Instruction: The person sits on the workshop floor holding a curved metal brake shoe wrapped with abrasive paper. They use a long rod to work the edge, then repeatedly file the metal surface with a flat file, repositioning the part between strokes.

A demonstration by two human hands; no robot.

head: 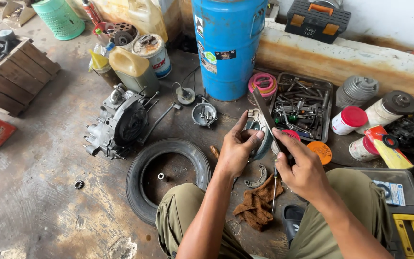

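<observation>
Fingers (254,139) of both hands pinch a brake shoe (259,125) above bare floor (49,192) beside tyre (142,184).

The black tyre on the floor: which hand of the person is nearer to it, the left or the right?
Left. The left hand is just right of the tyre, above its upper right edge. The right hand is farther right, beyond the brown rag, holding a flat metal blade.

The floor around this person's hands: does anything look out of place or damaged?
Yes. The engine block lies tipped on the stained concrete floor beside a bare tyre, with a small nut loose inside the ring. The left hand and right hand hold a flat metal file.
</observation>
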